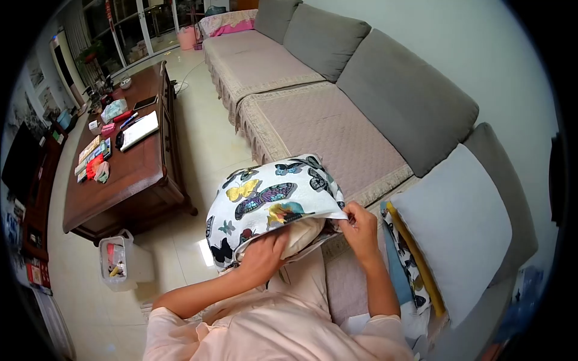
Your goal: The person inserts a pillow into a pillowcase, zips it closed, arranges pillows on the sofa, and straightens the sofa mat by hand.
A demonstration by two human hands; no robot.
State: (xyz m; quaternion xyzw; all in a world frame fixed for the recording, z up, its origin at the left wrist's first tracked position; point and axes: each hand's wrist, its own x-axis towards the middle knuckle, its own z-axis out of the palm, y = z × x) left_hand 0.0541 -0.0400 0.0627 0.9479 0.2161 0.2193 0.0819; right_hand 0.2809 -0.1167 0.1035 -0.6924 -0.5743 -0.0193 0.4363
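A tiled living-room floor (191, 132) runs between a long quilted sofa (331, 126) and a dark wooden bench (123, 195). Near the sofa's close end, the right fingers pinch the edge of a butterfly-print cover (265, 189), thumb and forefinger closed on the fabric at the right end of its open mouth. The left hand (263, 259) reaches into the mouth at its other end, back of the hand upward; its fingertips are hidden under the cloth, so whether they grip or lie flat cannot be told.

Just between the two hands, a cream inner cushion (304, 236) shows in the gap, beside the left fingers and short of the right ones. The mouth slants from the left hand up to the right hand (359, 231), its right end farther from the body. The cover's bulk lies straight ahead of the left fingers and ahead-left of the right, filled out and rounded. The left hand is nearer the cushion; the right holds only the rim.

Farther out, right of the right fingers, a pale cushion (454, 210) leans on the sofa. Left of the left fingers a clear bin (141, 265) stands on the floor, with the bench beyond it.
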